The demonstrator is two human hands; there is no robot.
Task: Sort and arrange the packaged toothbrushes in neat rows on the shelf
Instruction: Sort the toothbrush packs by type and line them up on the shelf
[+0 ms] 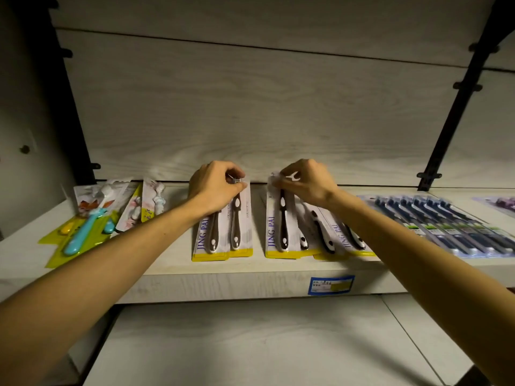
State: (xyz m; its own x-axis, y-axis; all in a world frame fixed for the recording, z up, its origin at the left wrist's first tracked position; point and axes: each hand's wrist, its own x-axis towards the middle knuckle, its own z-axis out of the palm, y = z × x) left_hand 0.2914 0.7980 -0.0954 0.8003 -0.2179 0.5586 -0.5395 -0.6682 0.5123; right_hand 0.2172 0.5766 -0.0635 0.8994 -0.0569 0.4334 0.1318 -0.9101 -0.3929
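Nearest, a blue price label [330,285] sits on the front edge of the pale wooden shelf [172,263]. Both bare forearms reach up and forward over that edge.

The left hand [214,188] pinches the top end of a stack of JING PAI toothbrush packs [223,232], fingers curled at the brush heads; the stack runs back toward the shelf edge, yellow bottoms squared.

The right hand [303,182] pinches the clear top of a second pile of JING PAI packs [292,235], which fans out unevenly below and right of the grip. Each card shows dark brown brushes with white spots.

Left of the left hand lie tilted children's toothbrush packs [92,218]. Right of the right hand, a long multipack of dark blue toothbrushes [446,227] lies flat.
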